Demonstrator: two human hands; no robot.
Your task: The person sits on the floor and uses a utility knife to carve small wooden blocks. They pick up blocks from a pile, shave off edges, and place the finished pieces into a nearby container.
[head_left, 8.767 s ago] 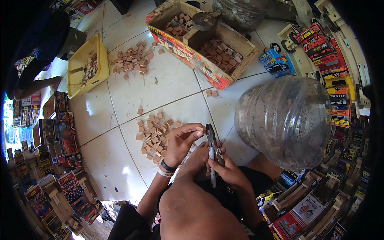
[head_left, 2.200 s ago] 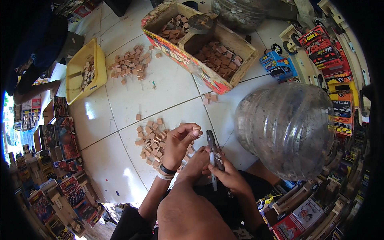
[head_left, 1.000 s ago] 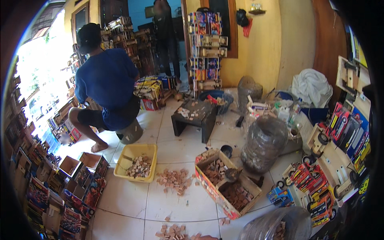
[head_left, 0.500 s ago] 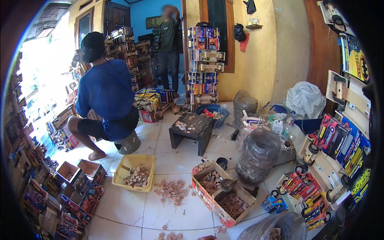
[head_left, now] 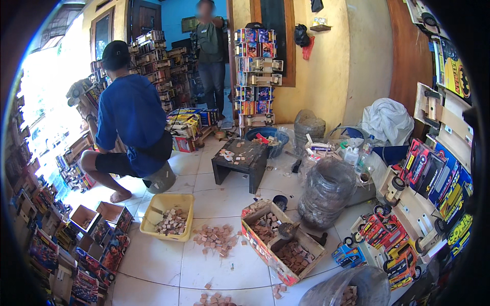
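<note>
Neither of my hands shows in the head view now. Closest to the lower edge lies a small group of brown wooden blocks on the tiles. A larger loose pile of wooden blocks is farther off. To its left stands a yellow tub, partly filled with similar small pieces. On the right, a long printed wooden box holds many blocks in two sections, with a dark round object resting on the divider. A clear plastic drum at the lower right has blocks inside.
A low black table with scraps stands mid-room. Toy trucks are stacked along the right, and more on the left. A person in blue sits with their back to me; another person stands in the doorway.
The fingertips at the lower edge have gone from view. The seated person has turned slightly, and a toy truck now shows raised at their left. The standing person's raised hand is lower.
</note>
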